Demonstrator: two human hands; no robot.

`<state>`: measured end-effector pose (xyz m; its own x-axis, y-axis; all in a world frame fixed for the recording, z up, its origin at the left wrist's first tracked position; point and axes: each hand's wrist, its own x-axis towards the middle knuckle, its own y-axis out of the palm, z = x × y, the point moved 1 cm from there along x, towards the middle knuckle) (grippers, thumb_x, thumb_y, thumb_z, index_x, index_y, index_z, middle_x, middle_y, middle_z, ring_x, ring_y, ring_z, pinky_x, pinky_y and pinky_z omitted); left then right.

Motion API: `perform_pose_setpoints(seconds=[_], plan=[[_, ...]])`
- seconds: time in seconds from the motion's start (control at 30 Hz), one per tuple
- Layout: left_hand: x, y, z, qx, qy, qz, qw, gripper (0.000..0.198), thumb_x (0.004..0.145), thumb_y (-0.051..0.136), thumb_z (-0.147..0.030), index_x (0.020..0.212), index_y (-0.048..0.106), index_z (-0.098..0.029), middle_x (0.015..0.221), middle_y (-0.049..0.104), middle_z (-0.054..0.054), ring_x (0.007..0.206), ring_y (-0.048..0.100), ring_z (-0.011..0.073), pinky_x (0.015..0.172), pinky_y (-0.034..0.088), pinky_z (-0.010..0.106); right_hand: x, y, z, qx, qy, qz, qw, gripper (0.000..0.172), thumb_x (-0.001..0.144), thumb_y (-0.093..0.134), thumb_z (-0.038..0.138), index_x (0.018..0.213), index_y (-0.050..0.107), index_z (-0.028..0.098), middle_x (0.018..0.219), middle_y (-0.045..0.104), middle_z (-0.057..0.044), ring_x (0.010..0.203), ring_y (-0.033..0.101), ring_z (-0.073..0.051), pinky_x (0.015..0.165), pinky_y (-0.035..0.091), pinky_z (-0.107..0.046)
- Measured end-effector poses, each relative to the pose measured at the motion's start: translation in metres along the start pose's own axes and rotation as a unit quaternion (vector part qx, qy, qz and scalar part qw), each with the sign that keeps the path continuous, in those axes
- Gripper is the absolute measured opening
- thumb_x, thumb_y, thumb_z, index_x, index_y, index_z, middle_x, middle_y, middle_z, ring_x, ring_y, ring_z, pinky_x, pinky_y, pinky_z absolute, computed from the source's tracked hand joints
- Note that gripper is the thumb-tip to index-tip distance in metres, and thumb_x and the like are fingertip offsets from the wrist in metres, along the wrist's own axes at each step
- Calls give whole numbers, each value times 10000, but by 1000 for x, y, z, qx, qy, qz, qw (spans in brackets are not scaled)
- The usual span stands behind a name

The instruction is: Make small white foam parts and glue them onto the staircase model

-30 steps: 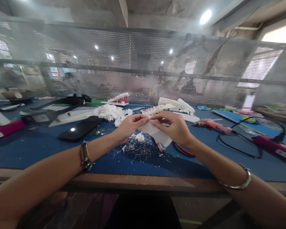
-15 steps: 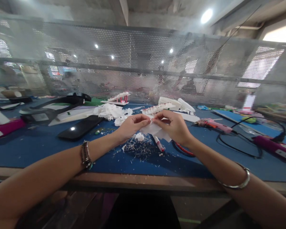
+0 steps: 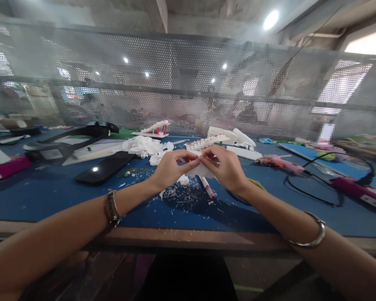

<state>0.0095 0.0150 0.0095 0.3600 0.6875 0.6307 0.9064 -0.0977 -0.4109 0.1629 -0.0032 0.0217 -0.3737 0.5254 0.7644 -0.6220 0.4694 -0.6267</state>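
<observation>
My left hand (image 3: pixel 173 168) and my right hand (image 3: pixel 226 167) meet fingertip to fingertip above the blue table. Both pinch a thin white sheet, perhaps paper or tissue (image 3: pixel 201 170), which hangs down between them and is partly hidden by the fingers. Under it lies a red-and-white marker-like stick (image 3: pixel 208 188) beside a scatter of white shavings (image 3: pixel 184 196) and a small crumpled white scrap (image 3: pixel 183 180). Just behind the fingertips stands a white stepped model piece (image 3: pixel 207 141) with red marks.
Left are a black phone (image 3: pixel 105 168), crumpled white tissue (image 3: pixel 144 146) and a black headset-like strap (image 3: pixel 94 130). A small staircase model (image 3: pixel 159 128) stands behind. At right lie a pink glue gun (image 3: pixel 282 163), black cable and a purple power strip (image 3: pixel 357 194).
My right hand has turned and closed in a little over the white sheet, so less of it shows. The left hand keeps its pinch almost in the same place.
</observation>
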Motion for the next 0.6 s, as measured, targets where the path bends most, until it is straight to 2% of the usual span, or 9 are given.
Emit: perform_pose_setpoints(seconds=[0.13, 0.3, 0.43, 0.6], plan=[[-1, -2, -3, 51, 57, -17, 997, 151, 717, 590, -274, 719, 644, -133, 711, 647, 45, 663, 550, 125, 619, 406, 233, -1, 2, 3, 0, 2, -9, 1000, 127, 796, 480, 241, 692, 511, 174, 648, 549, -5, 604, 488, -100, 555, 391, -217], [0, -5, -3, 79, 75, -32, 993, 95, 725, 576, -215, 728, 647, -153, 724, 648, 38, 670, 545, 127, 630, 408, 244, 1, 1, 4, 57, 23, -4, 998, 145, 786, 486, 268, 688, 534, 173, 653, 562, -11, 620, 505, -104, 577, 419, -231], [3, -7, -1, 12, 35, -21, 999, 89, 712, 580, -211, 723, 652, -159, 720, 640, 31, 660, 529, 117, 607, 393, 231, 4, -4, 3, 175, 83, 8, 981, 110, 744, 530, 259, 686, 552, 168, 665, 582, -4, 626, 522, -94, 559, 426, -214], [6, -5, 1, -156, -53, 12, 986, 88, 682, 588, -211, 687, 658, -157, 676, 618, 6, 578, 490, 84, 531, 362, 204, 7, -8, 5, 266, 139, 17, 954, 62, 692, 569, 209, 665, 560, 155, 636, 569, 13, 584, 505, -69, 528, 400, -196]])
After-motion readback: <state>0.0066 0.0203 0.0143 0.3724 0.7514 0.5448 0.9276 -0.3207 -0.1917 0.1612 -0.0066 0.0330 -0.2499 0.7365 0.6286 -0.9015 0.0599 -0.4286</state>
